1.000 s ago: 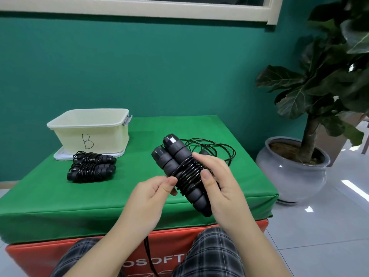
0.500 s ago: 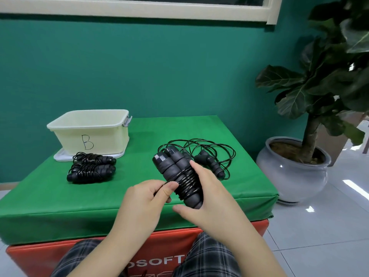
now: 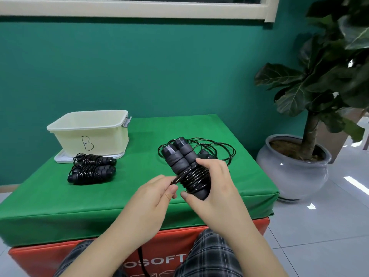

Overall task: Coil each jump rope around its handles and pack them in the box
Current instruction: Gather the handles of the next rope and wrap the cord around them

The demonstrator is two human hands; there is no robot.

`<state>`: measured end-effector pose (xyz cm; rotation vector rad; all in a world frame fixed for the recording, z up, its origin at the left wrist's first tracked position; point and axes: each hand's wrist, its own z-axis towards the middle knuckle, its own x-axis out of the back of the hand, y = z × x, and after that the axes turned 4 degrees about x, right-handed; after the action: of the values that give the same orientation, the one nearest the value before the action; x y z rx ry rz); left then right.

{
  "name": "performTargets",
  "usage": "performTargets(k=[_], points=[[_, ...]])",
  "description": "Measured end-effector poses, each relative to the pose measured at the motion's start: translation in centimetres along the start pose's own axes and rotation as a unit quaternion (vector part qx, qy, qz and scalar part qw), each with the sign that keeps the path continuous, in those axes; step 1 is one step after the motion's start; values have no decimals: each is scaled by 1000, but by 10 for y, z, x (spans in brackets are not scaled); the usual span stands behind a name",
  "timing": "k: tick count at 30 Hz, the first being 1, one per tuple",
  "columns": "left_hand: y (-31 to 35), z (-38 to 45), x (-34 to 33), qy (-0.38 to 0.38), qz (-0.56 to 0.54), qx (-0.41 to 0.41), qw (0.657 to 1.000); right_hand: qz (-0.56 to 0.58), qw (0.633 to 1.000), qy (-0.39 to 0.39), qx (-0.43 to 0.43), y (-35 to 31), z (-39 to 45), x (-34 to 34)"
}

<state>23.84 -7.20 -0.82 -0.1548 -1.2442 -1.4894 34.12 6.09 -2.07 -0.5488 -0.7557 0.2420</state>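
Plaid trousers (image 3: 209,254) fill the bottom edge of the frame, your knees against an orange block (image 3: 40,256) with partial white lettering.

Your left hand (image 3: 153,194), lower centre, pinches a strand of black cord (image 3: 176,179) between thumb and forefinger. Your right hand (image 3: 215,184), just right of it, is curled round the jump rope in progress (image 3: 179,156): two black foam handles held side by side, tilted up and to the left, with cord wound in tight turns about their lower half. Thumb lies under the bundle's near end, fingers over the top.

Green cloth covers the worktop (image 3: 99,206) across mid frame.

Behind your right hand, right of centre, lies a loose jump rope (image 3: 217,148), its cord in open loops on the cloth; its handles are mostly hidden by your hand.

Left of centre, two coiled jump ropes (image 3: 91,168) lie side by side, touching, cord wrapped round their handles.

Just behind them stands the box (image 3: 87,132), cream plastic, open-topped, marked "B" on its near wall, a grey latch at its right end. It sits on a white lid (image 3: 61,157).

Far right, on the tiled floor, a potted plant (image 3: 295,156) in a grey glazed pot. A teal wall (image 3: 139,66) and cream window frame (image 3: 139,9) close the upper frame.
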Motion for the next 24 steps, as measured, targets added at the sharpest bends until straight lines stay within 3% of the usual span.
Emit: performTargets(k=[8, 11, 17, 24], points=[[-1, -1, 0, 5, -38, 3, 999, -32, 999, -24, -25, 6, 2, 3], [-1, -2, -1, -25, -105, 20, 994, -24, 999, -1, -29, 5, 3, 4], [-11, 4, -6, -24, -215, 101, 971, 96, 993, 33, -64, 1, 4, 8], [-15, 13, -7, -8, -207, 98, 973, 220, 973, 26, -70, -8, 1, 3]])
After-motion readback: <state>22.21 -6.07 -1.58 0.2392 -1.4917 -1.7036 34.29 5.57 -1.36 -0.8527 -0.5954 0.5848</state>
